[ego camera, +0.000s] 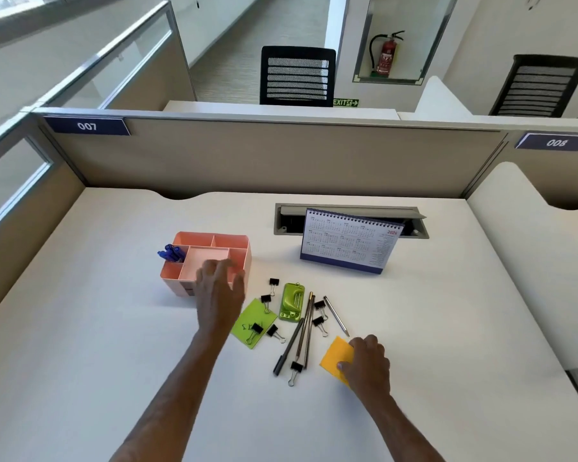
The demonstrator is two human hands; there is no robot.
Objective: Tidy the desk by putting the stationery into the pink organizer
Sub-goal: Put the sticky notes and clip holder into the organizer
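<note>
The pink organizer (211, 243) stands on the white desk left of centre, with blue pens (171, 252) upright in its left compartment. My left hand (219, 290) hovers at its front right corner, fingers apart and holding nothing. My right hand (366, 360) grips the near edge of a yellow sticky pad (336, 356) lying on the desk. Between the hands lie a green sticky pad (252, 320), a green hole punch (292, 305), several black binder clips (273, 284), dark pens (301, 331) and a silver pen (336, 315).
A desk calendar (349, 241) stands behind the stationery, in front of an open cable tray (347, 211). Beige partitions (264, 155) wall the desk at the back and left. A curved white divider (528, 248) borders the right side.
</note>
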